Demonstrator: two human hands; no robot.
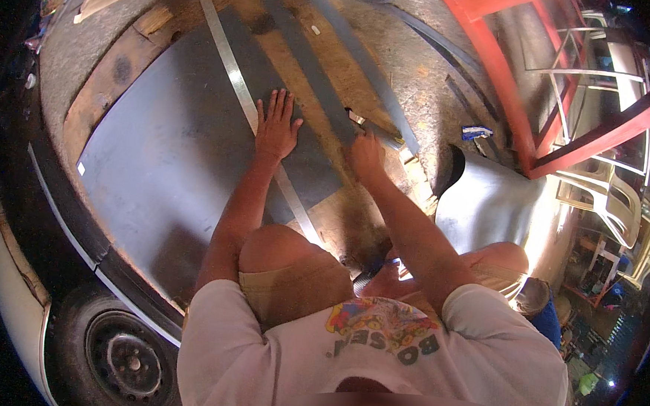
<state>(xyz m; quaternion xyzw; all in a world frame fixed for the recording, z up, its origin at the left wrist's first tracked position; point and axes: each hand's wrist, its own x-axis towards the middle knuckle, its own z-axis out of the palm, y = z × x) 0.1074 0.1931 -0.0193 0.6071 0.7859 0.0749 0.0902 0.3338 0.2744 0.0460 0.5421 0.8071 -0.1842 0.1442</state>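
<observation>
A large dark grey sheet (150, 148) lies on a brown board. Across it runs a long, flat metal straightedge (226, 59), from the far side down to my bent knee. My left hand (276, 125) rests palm down with fingers spread, on the sheet and against the straightedge. To its right, my right hand (366, 155) is closed near the near end of a dark grey strip (307, 64). Just beyond its knuckles is a slim tool with a pale, blade-like tip (356, 117). Whether my fingers grip this tool cannot be made out.
A second grey strip (371, 64) lies farther right. Beside it are a blue and white packet (477, 133) and a curled shiny sheet (489, 202). A red metal frame (507, 87) stands at right, near pale chairs (611, 202). At lower left is a vehicle wheel (128, 358).
</observation>
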